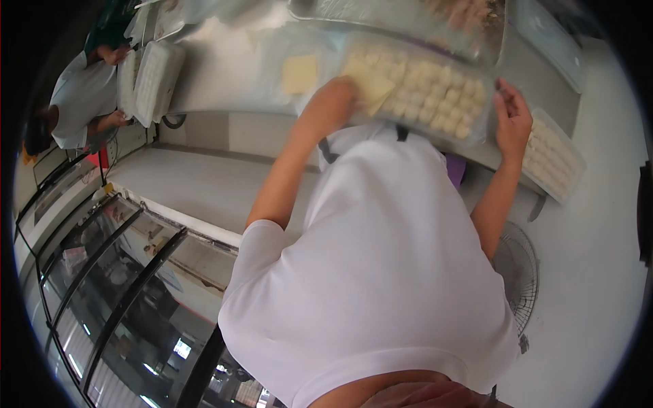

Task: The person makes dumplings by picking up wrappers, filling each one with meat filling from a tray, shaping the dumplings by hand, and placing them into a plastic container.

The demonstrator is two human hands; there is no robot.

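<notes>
My left hand [331,105] is closed at the edge of thin, pale yellow square sheets [371,85] that look like dough wrappers; its fingertips are blurred. The sheets lie over the left part of a clear plastic tray [481,129] filled with rows of small, round, pale dumplings [439,95]. Just beyond the tray's right end is my right hand [513,119], fingers apart and holding nothing. A stack of square yellow wrappers [299,75] rests on clear plastic to the left of my left hand.
A metal tray [502,41] with blurred, brownish-pink contents stands at the back of the metal table [224,81]. Another tray of dumplings [554,160] is at the right. A person [85,92] at far left handles white trays [156,81]. A fan [517,279] stands below right.
</notes>
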